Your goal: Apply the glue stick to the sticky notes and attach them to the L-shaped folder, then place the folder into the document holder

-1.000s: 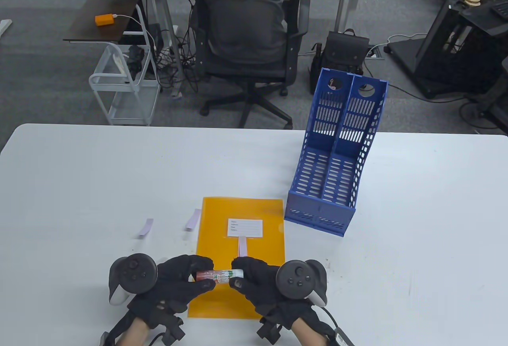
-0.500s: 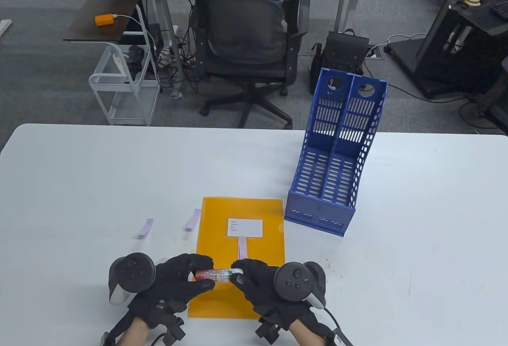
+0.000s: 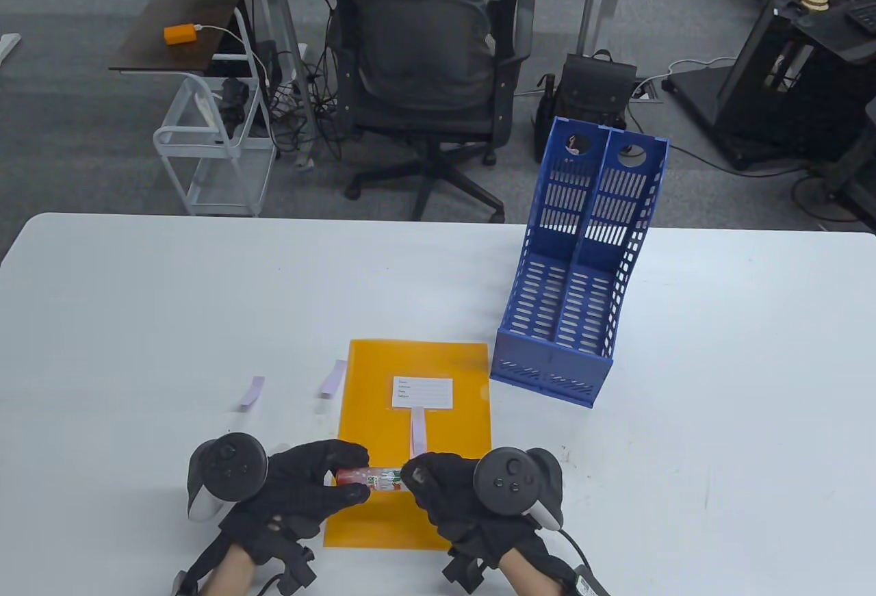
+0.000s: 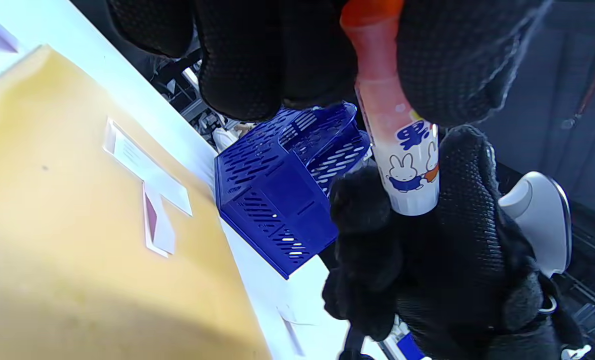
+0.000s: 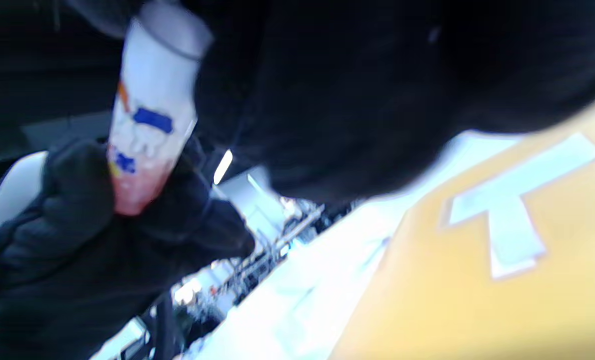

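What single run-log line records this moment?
hands: both grip glue stick | folder: flat, one note attached | holder: empty

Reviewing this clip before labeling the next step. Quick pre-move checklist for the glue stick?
1. Glue stick gripped at both ends by left hand and right hand: ok.
2. Cap on or off: cannot tell.
3. One sticky note already on orange folder: ok.
4. Two loose notes still on table, unglued: not ok.
5. Blue document holder upright, slots open: ok.
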`<state>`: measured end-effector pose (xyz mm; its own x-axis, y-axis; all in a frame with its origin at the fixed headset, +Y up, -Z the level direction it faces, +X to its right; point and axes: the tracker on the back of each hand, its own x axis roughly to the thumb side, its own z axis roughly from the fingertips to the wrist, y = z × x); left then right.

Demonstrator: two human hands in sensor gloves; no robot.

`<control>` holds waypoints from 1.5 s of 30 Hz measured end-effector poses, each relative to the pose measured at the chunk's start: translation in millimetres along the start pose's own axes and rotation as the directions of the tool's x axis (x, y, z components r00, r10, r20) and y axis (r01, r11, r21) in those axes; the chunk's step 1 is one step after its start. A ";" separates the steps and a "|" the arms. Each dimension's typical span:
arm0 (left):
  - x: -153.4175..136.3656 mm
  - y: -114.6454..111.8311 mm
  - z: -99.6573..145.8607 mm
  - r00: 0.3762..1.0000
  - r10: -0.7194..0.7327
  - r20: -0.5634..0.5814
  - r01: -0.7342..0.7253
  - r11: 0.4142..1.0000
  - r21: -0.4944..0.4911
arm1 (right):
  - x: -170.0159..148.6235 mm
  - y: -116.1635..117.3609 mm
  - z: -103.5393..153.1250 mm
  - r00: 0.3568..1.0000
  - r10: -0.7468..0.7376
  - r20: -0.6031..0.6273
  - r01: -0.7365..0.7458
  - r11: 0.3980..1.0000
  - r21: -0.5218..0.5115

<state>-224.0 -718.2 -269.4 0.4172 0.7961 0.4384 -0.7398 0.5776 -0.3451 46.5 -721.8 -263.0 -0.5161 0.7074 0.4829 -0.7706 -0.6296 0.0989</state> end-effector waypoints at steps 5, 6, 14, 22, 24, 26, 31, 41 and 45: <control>-4.9 -0.5 -0.5 0.998 -0.027 -0.052 0.026 1.000 -0.017 | -0.2 0.1 -0.3 0.999 0.000 0.037 -0.003 0.997 0.080; -5.6 -0.5 -0.4 0.998 -0.026 -0.057 0.025 0.999 -0.020 | -0.2 0.5 0.1 0.999 0.001 0.038 -0.005 0.996 0.088; 1.7 -5.2 -1.2 0.996 -0.083 -0.026 0.082 0.995 -0.058 | 0.8 2.1 0.7 0.996 0.090 0.019 -0.091 0.995 0.041; -3.4 0.0 0.5 0.995 -0.061 -0.074 0.059 0.998 -0.036 | 0.9 2.7 0.3 0.998 0.052 0.043 -0.056 0.993 0.105; -2.4 -0.3 1.1 0.996 -0.065 -0.066 0.063 0.997 -0.034 | -1.1 2.2 -1.1 0.999 -0.030 0.034 0.027 0.996 0.080; 0.1 -3.1 0.3 0.996 -0.073 -0.055 0.070 0.996 -0.052 | -2.6 0.4 -2.3 0.998 -0.050 0.023 0.047 0.991 0.124; -0.6 -6.2 -2.5 0.998 -0.049 -0.036 0.046 0.996 -0.079 | -4.5 -1.4 -1.6 1.000 0.005 -0.010 -0.004 0.997 0.079; 1.8 -0.3 1.7 0.994 -0.098 -0.037 0.098 0.995 -0.002 | -0.8 -2.0 -1.5 0.999 0.006 0.052 -0.010 0.997 0.073; 3.8 -2.0 1.0 0.995 -0.097 -0.022 0.097 0.995 -0.003 | -6.0 -1.8 -1.4 0.999 -0.033 -0.002 0.033 0.997 0.074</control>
<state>-221.5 -716.6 -266.2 0.4988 0.7400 0.4512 -0.6939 0.6529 -0.3036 50.4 -724.4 -267.3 -0.4911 0.7284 0.4777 -0.7575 -0.6279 0.1786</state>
